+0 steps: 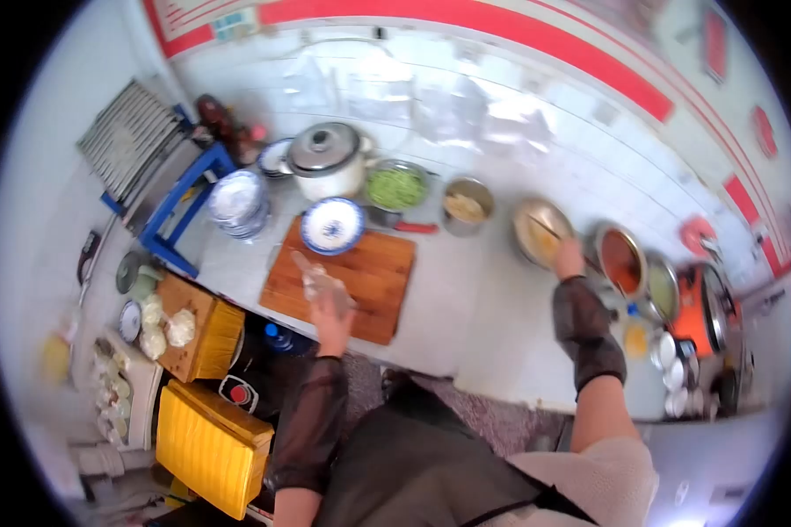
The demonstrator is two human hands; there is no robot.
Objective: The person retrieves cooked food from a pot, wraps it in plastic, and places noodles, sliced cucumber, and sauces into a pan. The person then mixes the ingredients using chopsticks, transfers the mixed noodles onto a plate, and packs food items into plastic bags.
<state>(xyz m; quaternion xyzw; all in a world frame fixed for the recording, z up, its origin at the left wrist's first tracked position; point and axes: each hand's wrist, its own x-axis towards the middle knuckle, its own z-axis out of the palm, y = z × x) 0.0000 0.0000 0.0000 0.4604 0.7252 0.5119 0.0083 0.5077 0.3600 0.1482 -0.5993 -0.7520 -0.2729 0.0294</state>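
My left hand [331, 321] is closed on a crumpled clear plastic bag [315, 279] above the wooden cutting board [380, 285]. A blue-and-white plate [332, 226] rests at the board's far edge, beyond the bag. Out to the right, my right hand [569, 260] is at the near rim of a metal bowl [527, 211] with something yellowish inside. Its fingers are closed around a thin-handled utensil [543, 227] that reaches into the bowl; the utensil's working end is not clear. Dark sleeve covers are on both forearms.
Behind the board stand a lidded white pot [336, 180], a bowl of chopped greens [395, 187], a red-handled knife [416, 227] and a metal pot [468, 206]. Stacked bowls [237, 206] are at left. A red sauce pot [621, 260] and orange cooker [693, 307] stand right.
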